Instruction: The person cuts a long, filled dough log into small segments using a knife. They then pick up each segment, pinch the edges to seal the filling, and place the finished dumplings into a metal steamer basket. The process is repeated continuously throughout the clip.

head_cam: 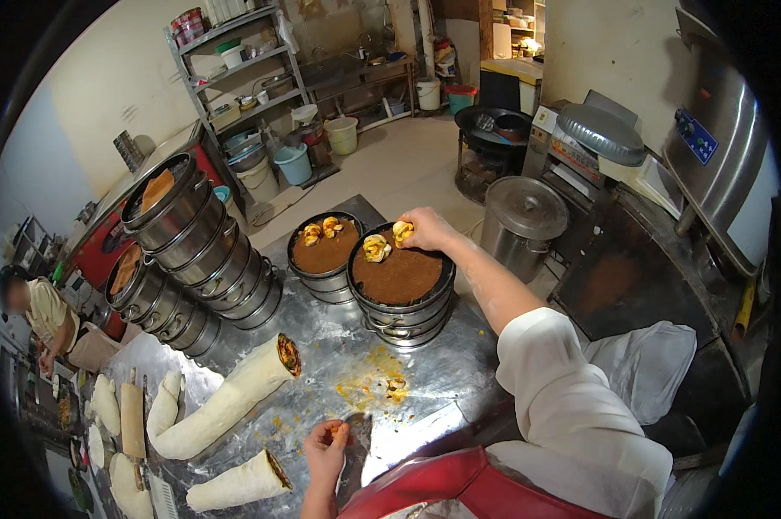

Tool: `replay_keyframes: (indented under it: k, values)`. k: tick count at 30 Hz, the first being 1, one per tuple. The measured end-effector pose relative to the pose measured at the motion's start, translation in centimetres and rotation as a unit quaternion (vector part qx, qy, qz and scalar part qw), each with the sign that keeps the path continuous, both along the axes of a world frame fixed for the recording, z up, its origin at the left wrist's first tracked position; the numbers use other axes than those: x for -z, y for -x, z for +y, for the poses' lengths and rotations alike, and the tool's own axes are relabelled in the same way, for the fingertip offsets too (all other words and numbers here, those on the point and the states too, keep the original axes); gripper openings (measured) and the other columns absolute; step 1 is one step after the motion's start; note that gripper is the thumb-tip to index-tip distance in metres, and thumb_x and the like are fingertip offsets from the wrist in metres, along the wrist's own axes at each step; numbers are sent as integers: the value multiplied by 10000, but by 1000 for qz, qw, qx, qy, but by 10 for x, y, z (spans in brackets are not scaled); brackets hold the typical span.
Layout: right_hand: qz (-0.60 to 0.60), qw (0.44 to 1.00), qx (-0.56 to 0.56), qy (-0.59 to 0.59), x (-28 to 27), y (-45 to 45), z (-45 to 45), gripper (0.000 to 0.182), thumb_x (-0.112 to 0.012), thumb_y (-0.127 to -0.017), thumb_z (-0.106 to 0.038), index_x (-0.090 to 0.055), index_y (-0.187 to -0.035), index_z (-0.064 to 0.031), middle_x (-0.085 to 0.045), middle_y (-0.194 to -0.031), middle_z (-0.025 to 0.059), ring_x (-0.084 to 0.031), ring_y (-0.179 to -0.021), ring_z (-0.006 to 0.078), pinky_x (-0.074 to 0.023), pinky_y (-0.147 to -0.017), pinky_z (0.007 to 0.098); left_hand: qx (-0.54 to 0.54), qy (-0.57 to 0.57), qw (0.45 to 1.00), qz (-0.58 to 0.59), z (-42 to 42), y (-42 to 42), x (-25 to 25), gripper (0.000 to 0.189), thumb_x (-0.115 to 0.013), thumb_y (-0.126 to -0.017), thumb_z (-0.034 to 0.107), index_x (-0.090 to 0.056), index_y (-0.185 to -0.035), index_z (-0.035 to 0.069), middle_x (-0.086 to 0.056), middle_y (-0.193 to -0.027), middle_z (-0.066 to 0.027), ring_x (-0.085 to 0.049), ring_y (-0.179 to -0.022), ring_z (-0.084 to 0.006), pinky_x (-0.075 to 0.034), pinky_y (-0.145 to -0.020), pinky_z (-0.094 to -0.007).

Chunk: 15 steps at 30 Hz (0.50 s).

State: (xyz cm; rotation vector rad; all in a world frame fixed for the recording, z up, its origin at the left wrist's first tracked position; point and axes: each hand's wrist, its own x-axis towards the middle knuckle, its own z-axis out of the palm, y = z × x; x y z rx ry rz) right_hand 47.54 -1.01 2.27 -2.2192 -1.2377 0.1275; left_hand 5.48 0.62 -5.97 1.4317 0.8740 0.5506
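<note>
My right hand holds a twisted, filled dough bun at the back of a round steel steamer tier with a brown liner. Another bun lies on that liner, to the left. Low over the metal worktable is my left hand, fingers curled, with a small orange bit at the fingertips. Left of it lie a short filled dough roll and a long bent one, their cut ends showing filling. Two buns rest in a second steamer.
Tall steamer stacks stand at the left, near a rolling pin and dough pieces. A co-worker is at far left. Beyond the table, a lidded steel pot stands on the floor at right. Orange filling scraps lie on the table.
</note>
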Motion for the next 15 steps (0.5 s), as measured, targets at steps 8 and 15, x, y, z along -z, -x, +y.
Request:
replay_keyframes:
  k: [8, 15]
  values:
    - [-45, 997, -21, 62, -7, 5, 2, 522, -783, -573, -213, -590, -1037, -71, -600, -984, 149, -562, -939, 292, -447, -816, 358, -7, 39, 999, 3, -2, 12, 9, 114, -597, -794, 50, -582, -840, -54, -596, -673, -78, -571, -553, -134, -467, -530, -250]
    - [-89, 992, -34, 85, 4, 3, 1, 469, -749, -614, -215, -589, -1034, -82, -601, -965, 150, -553, -916, 323, -444, -799, 363, 1, 39, 999, 2, -7, 17, 3, 106, -579, -796, 56, -587, -833, -44, -593, -660, -81, -569, -545, -145, -453, -519, -250]
